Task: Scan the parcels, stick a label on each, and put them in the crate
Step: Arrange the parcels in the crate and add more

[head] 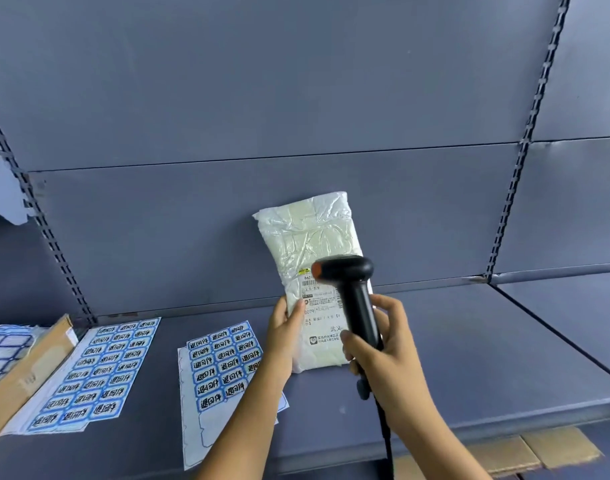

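A white plastic-wrapped parcel point(308, 237) with a printed shipping label stands tilted above the grey shelf point(469, 341). My left hand point(282, 334) grips its lower left edge, thumb on the label. My right hand point(383, 344) is wrapped round the handle of a black barcode scanner point(352, 282), whose head with an orange end sits right in front of the parcel's label. Two sheets of blue-and-white stickers lie on the shelf, one point(223, 362) just left of my left forearm, another point(99, 372) further left.
A cardboard box point(26, 372) and more sticker sheets point(5, 344) sit at the far left. Cardboard point(532, 452) shows below the shelf's front edge at the lower right. The scanner's cable hangs down past the shelf edge. Slotted uprights flank the back panel.
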Demonstrator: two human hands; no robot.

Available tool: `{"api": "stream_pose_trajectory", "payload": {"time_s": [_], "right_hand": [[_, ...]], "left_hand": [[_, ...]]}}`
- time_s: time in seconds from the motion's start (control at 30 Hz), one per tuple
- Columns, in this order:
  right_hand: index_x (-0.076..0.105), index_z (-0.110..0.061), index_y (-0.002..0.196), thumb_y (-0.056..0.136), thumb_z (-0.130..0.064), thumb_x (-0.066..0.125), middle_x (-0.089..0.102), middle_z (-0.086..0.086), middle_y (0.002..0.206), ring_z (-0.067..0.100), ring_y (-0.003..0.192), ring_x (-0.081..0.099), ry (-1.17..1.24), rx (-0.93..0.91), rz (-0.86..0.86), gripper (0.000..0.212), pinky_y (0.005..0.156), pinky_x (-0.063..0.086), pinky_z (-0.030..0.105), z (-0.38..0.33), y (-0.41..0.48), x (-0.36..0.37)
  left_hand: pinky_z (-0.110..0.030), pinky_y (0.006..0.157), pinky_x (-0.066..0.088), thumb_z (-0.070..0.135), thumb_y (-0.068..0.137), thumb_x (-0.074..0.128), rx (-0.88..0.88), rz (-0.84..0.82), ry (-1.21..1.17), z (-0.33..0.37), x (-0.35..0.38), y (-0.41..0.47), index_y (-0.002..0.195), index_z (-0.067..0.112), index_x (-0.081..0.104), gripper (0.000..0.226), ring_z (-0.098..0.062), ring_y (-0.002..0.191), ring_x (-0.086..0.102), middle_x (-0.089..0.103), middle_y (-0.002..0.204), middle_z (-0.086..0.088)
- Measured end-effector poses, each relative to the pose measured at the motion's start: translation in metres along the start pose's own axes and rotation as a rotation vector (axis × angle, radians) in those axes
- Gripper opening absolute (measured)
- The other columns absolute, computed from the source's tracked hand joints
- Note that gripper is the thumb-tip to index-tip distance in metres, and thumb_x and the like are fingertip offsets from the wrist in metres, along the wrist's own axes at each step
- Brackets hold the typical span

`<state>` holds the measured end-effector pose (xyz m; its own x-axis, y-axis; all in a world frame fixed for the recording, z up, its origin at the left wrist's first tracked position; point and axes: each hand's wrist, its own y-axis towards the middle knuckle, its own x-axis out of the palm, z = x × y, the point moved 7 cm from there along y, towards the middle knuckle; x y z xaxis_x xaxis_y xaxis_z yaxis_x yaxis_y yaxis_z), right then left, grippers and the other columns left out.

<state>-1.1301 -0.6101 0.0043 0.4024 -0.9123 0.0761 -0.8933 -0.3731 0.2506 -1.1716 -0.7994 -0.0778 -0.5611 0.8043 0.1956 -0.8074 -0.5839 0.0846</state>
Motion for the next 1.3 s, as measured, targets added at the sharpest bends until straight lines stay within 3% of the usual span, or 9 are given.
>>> {"api": "stream_pose_trajectory", "payload": {"time_s": [0.1,0.3,0.5,0.6,0.73,0.8,1.0,1.17,1.3], "right_hand": [[0.044,-0.030,0.098,0.083,0.002,0.058,0.057,-0.005,0.073,0.019,0.052,0.044,-0.062,0.011,-0.014,0.038,0.046,0.039,0.030,0.004,0.001,0.004],[0.043,-0.027,0.099,0.084,0.000,0.058,0.057,-0.001,0.075,0.018,0.051,0.045,-0.127,0.028,-0.015,0.034,0.048,0.041,0.031,0.012,0.004,-0.001],[0.045,-0.028,0.099,0.086,-0.004,0.063,0.063,-0.002,0.092,0.017,0.057,0.055,-0.140,-0.031,0.101,0.033,0.049,0.043,0.034,0.006,0.019,-0.025],[0.042,-0.024,0.100,0.089,-0.013,0.062,0.059,-0.002,0.093,0.025,0.073,0.057,-0.393,-0.089,0.209,0.025,0.061,0.041,0.031,0.012,0.044,-0.060],[0.040,-0.006,0.104,0.090,-0.008,0.053,0.049,0.017,0.102,0.036,0.087,0.049,-0.799,0.080,0.194,0.019,0.065,0.036,0.037,0.059,0.083,-0.105],[0.040,0.003,0.116,0.091,-0.008,0.054,0.048,0.024,0.108,0.044,0.092,0.053,-1.018,0.148,0.169,0.031,0.068,0.041,0.042,0.081,0.091,-0.118],[0.038,0.004,0.132,0.093,-0.021,0.052,0.049,0.021,0.125,0.040,0.108,0.046,-1.525,0.150,0.046,0.049,0.087,0.041,0.043,0.109,0.092,-0.118],[0.051,-0.005,0.128,0.088,-0.017,0.052,0.048,0.016,0.135,0.040,0.119,0.039,-1.331,0.059,0.167,0.041,0.094,0.035,0.043,0.098,0.094,-0.116],[0.060,-0.011,0.089,0.078,-0.008,0.037,0.060,0.010,0.093,0.036,0.091,0.049,-0.856,-0.109,0.205,0.026,0.074,0.039,0.037,0.068,0.092,-0.092]], "left_hand": [[-0.038,0.088,0.049,0.031,0.089,0.060,0.011,-0.017,0.010,-0.002,0.000,0.001,0.087,0.029,0.066,0.006,-0.019,0.094,0.064,0.070,0.094,-0.001],[-0.048,0.093,0.047,0.056,0.072,0.060,0.016,-0.026,0.083,-0.004,0.000,0.003,0.088,0.032,0.064,0.029,-0.024,0.097,0.064,0.068,0.096,-0.004],[-0.043,0.091,0.052,0.030,0.089,0.059,-0.002,-0.028,0.030,0.002,0.002,0.001,0.093,0.026,0.066,0.009,-0.019,0.096,0.067,0.071,0.101,-0.004],[-0.023,0.076,0.054,0.015,0.095,0.053,-0.019,-0.023,-0.050,0.006,0.002,-0.003,0.097,0.023,0.063,0.012,-0.009,0.088,0.067,0.071,0.098,0.003],[-0.029,0.082,0.052,0.014,0.095,0.053,-0.023,-0.022,-0.062,0.011,0.001,-0.012,0.097,0.018,0.064,0.012,-0.015,0.092,0.067,0.072,0.099,0.000],[-0.034,0.085,0.051,0.015,0.094,0.054,-0.047,-0.031,-0.067,0.008,0.002,-0.016,0.101,0.016,0.065,0.013,-0.018,0.096,0.067,0.072,0.103,-0.003],[-0.030,0.083,0.050,0.016,0.094,0.054,-0.076,-0.031,-0.021,0.002,0.001,-0.024,0.097,0.016,0.065,0.011,-0.016,0.096,0.067,0.072,0.102,-0.003],[-0.039,0.091,0.050,0.021,0.096,0.050,-0.128,-0.017,0.146,-0.009,0.003,-0.036,0.100,0.017,0.059,0.011,-0.019,0.100,0.064,0.068,0.105,-0.002],[-0.029,0.077,0.048,0.024,0.098,0.045,-0.098,-0.072,0.556,-0.009,0.012,-0.052,0.122,0.016,0.043,0.026,-0.015,0.095,0.059,0.060,0.115,0.001]]}}
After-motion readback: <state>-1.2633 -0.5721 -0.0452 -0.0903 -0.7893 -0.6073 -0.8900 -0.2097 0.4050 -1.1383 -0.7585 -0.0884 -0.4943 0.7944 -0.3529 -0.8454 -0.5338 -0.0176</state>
